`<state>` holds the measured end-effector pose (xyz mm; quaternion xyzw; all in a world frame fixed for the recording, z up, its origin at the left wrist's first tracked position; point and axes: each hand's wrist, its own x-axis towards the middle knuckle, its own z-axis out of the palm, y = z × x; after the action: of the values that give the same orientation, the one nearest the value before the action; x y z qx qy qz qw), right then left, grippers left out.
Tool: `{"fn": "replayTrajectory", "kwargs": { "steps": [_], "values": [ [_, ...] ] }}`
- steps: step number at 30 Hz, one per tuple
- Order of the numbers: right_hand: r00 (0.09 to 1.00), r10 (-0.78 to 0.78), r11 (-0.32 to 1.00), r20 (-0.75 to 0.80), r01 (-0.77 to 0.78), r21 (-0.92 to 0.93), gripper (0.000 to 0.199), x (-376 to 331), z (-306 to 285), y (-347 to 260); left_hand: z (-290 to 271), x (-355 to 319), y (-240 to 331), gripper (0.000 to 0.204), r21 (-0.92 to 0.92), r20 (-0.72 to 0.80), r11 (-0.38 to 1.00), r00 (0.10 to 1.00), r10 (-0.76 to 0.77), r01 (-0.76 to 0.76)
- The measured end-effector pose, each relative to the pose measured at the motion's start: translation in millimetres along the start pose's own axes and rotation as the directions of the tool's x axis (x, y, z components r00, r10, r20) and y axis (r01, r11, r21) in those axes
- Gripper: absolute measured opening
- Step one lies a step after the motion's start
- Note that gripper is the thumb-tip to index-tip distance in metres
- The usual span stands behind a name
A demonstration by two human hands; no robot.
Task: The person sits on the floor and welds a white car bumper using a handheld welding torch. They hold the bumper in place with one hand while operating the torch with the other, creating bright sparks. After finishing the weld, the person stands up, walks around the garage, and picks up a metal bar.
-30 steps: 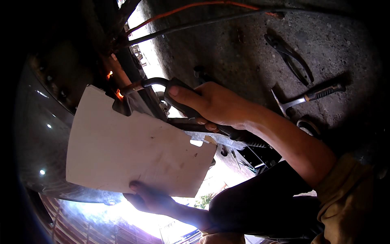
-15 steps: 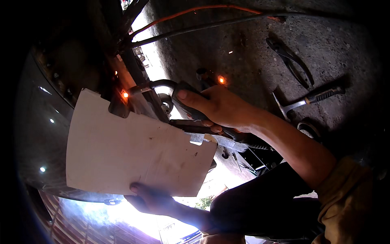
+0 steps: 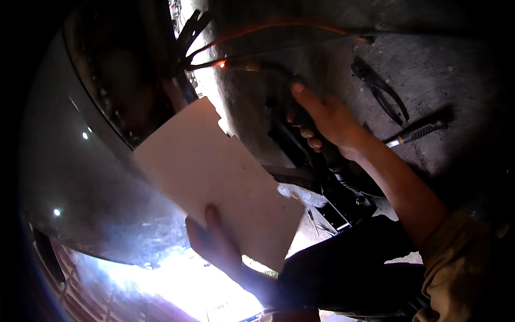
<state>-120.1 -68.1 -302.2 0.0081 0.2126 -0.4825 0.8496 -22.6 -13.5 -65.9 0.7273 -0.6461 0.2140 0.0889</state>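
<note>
In my right hand (image 3: pixel 332 123) is a black welding torch (image 3: pixel 276 67), the fingers wrapped round its handle and the thumb lying along the top. Its bent neck points left, and an orange glow shows at the tip. My left hand (image 3: pixel 220 244) pinches the lower edge of a stiff, pale flat sheet (image 3: pixel 209 166), thumb on the near face and fingers hidden behind. The sheet is tilted and partly covers a dark curved vehicle panel (image 3: pixel 96 182). The torch tip is apart from the sheet, above its upper corner.
On the concrete floor at right lie pliers (image 3: pixel 381 91) and a hammer (image 3: pixel 424 131), its head mostly hidden. An orange cable (image 3: pixel 279 24) crosses at the top. Bright bluish light and smoke spread at lower left, beside a slatted surface (image 3: pixel 80 295). A black metal frame (image 3: pixel 335 212) stands near my knee.
My right hand has drawn the torch up and right, away from the glowing spot at the metal. My left hand has shifted right and turned the sheet clockwise. The scene looks dimmer.
</note>
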Motion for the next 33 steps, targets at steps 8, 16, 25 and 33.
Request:
{"fn": "replayTrajectory", "kwargs": {
  "steps": [8,16,25,33],
  "values": [
    [0.974,-0.054,0.991,0.22,0.079,-0.105,0.07,-1,23,-15,-19,-19,-12,0.052,-0.219,-0.378,0.976,0.92,-0.101,0.017],
    [0.955,-0.176,0.898,0.239,0.255,-0.358,0.08,-5,32,-2,-15,-18,-22,0.059,-0.223,-0.372,0.975,0.923,-0.1,0.015],
    [0.957,-0.134,0.882,0.257,0.234,-0.41,0.086,0,42,6,-7,-20,-28,0.055,-0.232,-0.343,0.973,0.934,-0.097,0.016],
    [0.951,-0.167,0.847,0.262,0.274,-0.455,0.085,5,48,4,-5,-21,-36,0.051,-0.19,-0.346,0.98,0.931,-0.114,0.05]
  ]
}}
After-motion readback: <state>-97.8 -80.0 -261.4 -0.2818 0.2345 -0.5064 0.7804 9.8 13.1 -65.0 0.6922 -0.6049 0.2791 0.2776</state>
